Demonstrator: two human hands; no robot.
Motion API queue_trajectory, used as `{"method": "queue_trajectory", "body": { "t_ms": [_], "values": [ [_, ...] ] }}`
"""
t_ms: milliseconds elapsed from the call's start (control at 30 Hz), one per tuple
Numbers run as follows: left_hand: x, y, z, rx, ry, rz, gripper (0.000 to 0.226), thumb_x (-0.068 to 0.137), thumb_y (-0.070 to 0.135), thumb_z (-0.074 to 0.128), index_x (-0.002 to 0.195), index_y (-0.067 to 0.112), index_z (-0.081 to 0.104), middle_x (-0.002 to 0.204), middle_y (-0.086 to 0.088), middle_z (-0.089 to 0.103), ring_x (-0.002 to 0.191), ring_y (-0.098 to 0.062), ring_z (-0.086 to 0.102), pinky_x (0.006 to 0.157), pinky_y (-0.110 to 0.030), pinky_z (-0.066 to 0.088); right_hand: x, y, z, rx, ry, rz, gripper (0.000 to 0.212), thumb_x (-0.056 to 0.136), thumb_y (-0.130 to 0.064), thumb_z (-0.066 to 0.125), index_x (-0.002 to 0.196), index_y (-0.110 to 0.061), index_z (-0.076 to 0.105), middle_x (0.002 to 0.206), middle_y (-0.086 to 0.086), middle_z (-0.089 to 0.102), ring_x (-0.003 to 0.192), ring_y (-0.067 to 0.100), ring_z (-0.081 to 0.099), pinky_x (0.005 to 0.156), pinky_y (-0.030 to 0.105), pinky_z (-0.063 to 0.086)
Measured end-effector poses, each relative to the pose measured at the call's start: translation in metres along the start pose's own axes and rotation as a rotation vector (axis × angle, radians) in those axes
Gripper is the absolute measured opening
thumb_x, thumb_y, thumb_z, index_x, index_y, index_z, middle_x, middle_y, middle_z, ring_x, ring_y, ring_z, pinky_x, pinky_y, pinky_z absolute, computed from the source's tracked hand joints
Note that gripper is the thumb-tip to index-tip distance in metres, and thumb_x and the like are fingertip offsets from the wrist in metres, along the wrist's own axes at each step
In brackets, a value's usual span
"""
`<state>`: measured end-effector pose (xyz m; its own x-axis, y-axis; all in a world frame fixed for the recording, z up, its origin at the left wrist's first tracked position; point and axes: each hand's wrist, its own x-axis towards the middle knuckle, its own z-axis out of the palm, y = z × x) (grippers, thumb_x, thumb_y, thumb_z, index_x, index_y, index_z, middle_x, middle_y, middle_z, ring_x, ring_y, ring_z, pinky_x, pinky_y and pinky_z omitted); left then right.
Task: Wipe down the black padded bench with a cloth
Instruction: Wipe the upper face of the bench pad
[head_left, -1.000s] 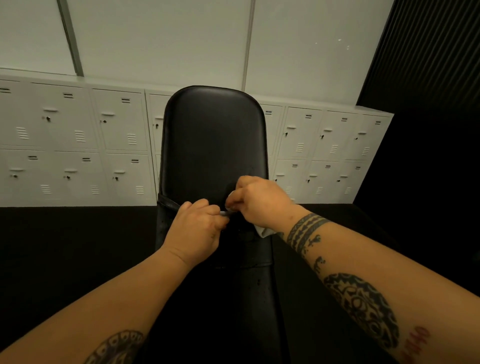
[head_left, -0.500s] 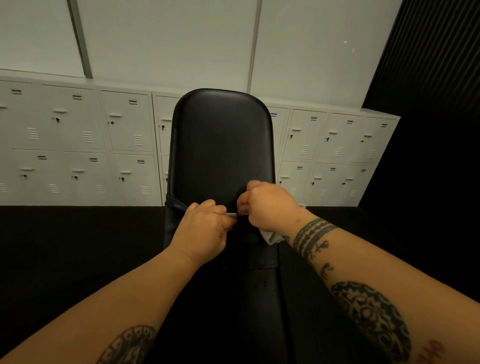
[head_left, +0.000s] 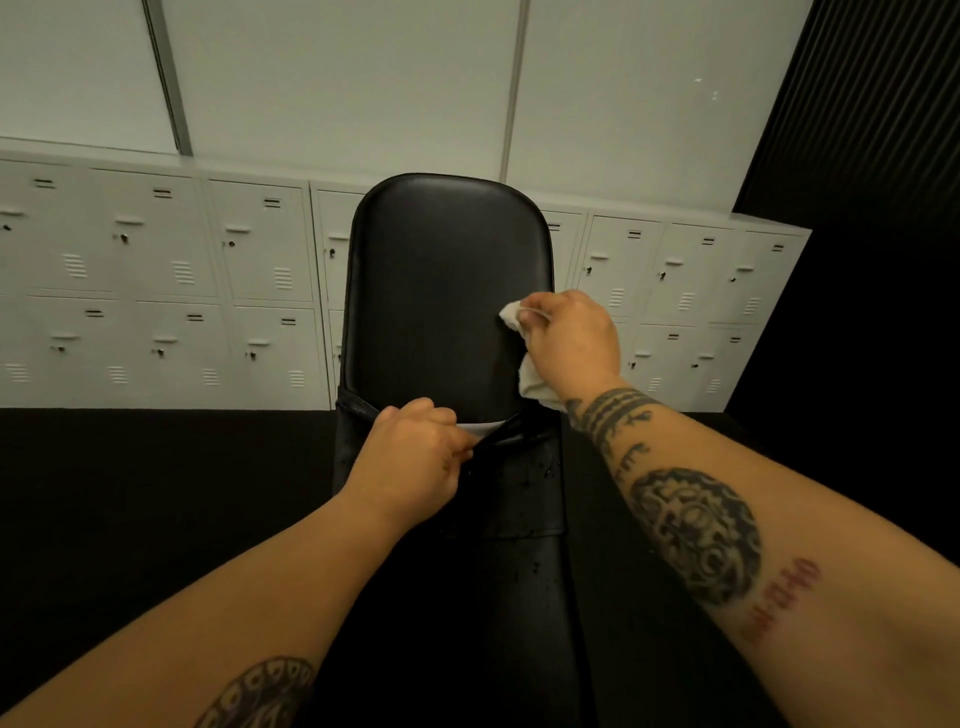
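Gripping a crumpled white cloth (head_left: 524, 353), the right hand (head_left: 571, 343) presses it vs. the right edge of the bench's raised black backrest pad (head_left: 441, 291), approx. mid-height. Fingers are curled shut round the cloth; one bunch pokes out past the knuckles toward the pad centre, another hangs below the wrist. Right forearm w/ dark band and round tattoos crosses in from lower right.

Left hand (head_left: 415, 457) sits lower, at the gap btwn backrest pad and seat pad (head_left: 498, 571). It's closed in a loose fist, thumb and fingers pinching smth thin and black at the pad's bottom edge; can't tell exactly what. A pale strip (head_left: 480, 427) shows in the gap just right of the knuckles. Hands are apart, right one higher and further right.

Seat pad runs down toward the camera, w/ small droplets or specks scattered on its surface nr the gap. Behind the bench: a row of light grey lockers (head_left: 182, 291), two tiers, below a pale panelled wall (head_left: 343, 78). Floor (head_left: 130, 493) is dark; a black ribbed wall (head_left: 872, 104) fills the right side.
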<state>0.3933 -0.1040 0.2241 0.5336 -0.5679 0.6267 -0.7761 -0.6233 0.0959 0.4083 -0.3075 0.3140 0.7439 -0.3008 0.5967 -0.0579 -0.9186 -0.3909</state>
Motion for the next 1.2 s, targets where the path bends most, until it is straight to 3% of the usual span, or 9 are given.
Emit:
{"method": "queue_trajectory", "body": {
  "t_ms": [67, 200, 333, 433, 533, 667, 833, 1033, 1200],
  "values": [
    [0.001, -0.001, 0.001, 0.005, 0.008, 0.003, 0.013, 0.079, 0.021, 0.081, 0.091, 0.027, 0.082, 0.07, 0.008, 0.061, 0.07, -0.018, 0.055, 0.058, -0.032, 0.041, 0.0, -0.009, 0.01, 0.038, -0.002, -0.023, 0.025, 0.096, -0.037, 0.058, 0.116, -0.031, 0.071, 0.111, 0.0, 0.065, 0.106, 0.023, 0.058, 0.09, 0.034, 0.047],
    [0.001, -0.003, 0.003, -0.031, 0.011, 0.012, 0.018, 0.078, 0.022, 0.083, 0.095, 0.028, 0.082, 0.071, 0.009, 0.061, 0.069, -0.018, 0.055, 0.057, -0.031, 0.041, -0.028, 0.013, 0.006, -0.043, -0.184, -0.367, 0.019, 0.092, -0.032, 0.064, 0.108, -0.031, 0.075, 0.103, -0.006, 0.064, 0.1, 0.019, 0.054, 0.087, 0.036, 0.048],
    [0.003, -0.003, 0.003, -0.072, 0.008, -0.042, 0.017, 0.081, 0.023, 0.082, 0.098, 0.027, 0.082, 0.072, 0.01, 0.06, 0.074, -0.02, 0.058, 0.061, -0.034, 0.045, -0.018, 0.046, -0.008, 0.04, -0.102, -0.12, 0.014, 0.091, -0.03, 0.068, 0.103, -0.031, 0.075, 0.1, -0.01, 0.059, 0.102, 0.016, 0.056, 0.088, 0.024, 0.04],
    [0.008, -0.002, -0.002, -0.107, -0.053, -0.091, 0.016, 0.088, 0.028, 0.075, 0.103, 0.028, 0.081, 0.075, 0.016, 0.049, 0.084, -0.018, 0.057, 0.074, -0.038, 0.052, -0.007, 0.033, 0.0, 0.066, -0.003, 0.0, 0.019, 0.093, -0.036, 0.064, 0.108, -0.03, 0.074, 0.1, -0.01, 0.056, 0.104, 0.018, 0.057, 0.089, 0.027, 0.041],
    [0.011, -0.002, -0.006, -0.11, -0.101, -0.115, 0.019, 0.092, 0.034, 0.07, 0.108, 0.028, 0.08, 0.081, 0.016, 0.05, 0.092, -0.015, 0.058, 0.084, -0.035, 0.05, -0.018, 0.004, 0.01, 0.06, -0.035, -0.117, 0.021, 0.093, -0.037, 0.064, 0.11, -0.03, 0.073, 0.107, -0.006, 0.062, 0.105, 0.017, 0.054, 0.09, 0.034, 0.047],
    [0.012, 0.001, -0.008, -0.113, -0.097, -0.154, 0.02, 0.092, 0.036, 0.07, 0.108, 0.027, 0.08, 0.079, 0.016, 0.048, 0.093, -0.014, 0.057, 0.08, -0.027, 0.044, -0.041, 0.009, 0.007, -0.054, -0.2, -0.339, 0.018, 0.092, -0.035, 0.063, 0.107, -0.035, 0.073, 0.105, -0.01, 0.062, 0.102, 0.015, 0.051, 0.087, 0.035, 0.048],
    [0.013, 0.004, -0.008, -0.105, -0.14, -0.206, 0.022, 0.095, 0.041, 0.065, 0.109, 0.029, 0.078, 0.085, 0.014, 0.049, 0.1, -0.014, 0.056, 0.09, -0.034, 0.048, -0.042, 0.041, -0.003, 0.011, -0.152, -0.144, 0.013, 0.092, -0.028, 0.066, 0.103, -0.03, 0.073, 0.101, -0.01, 0.058, 0.099, 0.014, 0.055, 0.09, 0.031, 0.048],
    [0.013, 0.004, -0.008, -0.107, -0.143, -0.202, 0.021, 0.095, 0.039, 0.065, 0.108, 0.029, 0.078, 0.084, 0.015, 0.048, 0.1, -0.015, 0.057, 0.09, -0.038, 0.049, -0.004, -0.001, 0.018, 0.134, 0.112, 0.082, 0.018, 0.095, -0.029, 0.063, 0.108, -0.024, 0.074, 0.107, -0.004, 0.06, 0.105, 0.022, 0.054, 0.09, 0.033, 0.046],
    [0.015, 0.004, -0.011, -0.117, -0.15, -0.208, 0.019, 0.092, 0.038, 0.068, 0.104, 0.029, 0.08, 0.08, 0.016, 0.046, 0.099, -0.017, 0.059, 0.089, -0.04, 0.05, -0.039, 0.001, 0.021, -0.067, -0.168, -0.463, 0.018, 0.091, -0.025, 0.064, 0.101, -0.034, 0.076, 0.099, -0.011, 0.062, 0.09, 0.015, 0.045, 0.081, 0.032, 0.044]
  ]
}}
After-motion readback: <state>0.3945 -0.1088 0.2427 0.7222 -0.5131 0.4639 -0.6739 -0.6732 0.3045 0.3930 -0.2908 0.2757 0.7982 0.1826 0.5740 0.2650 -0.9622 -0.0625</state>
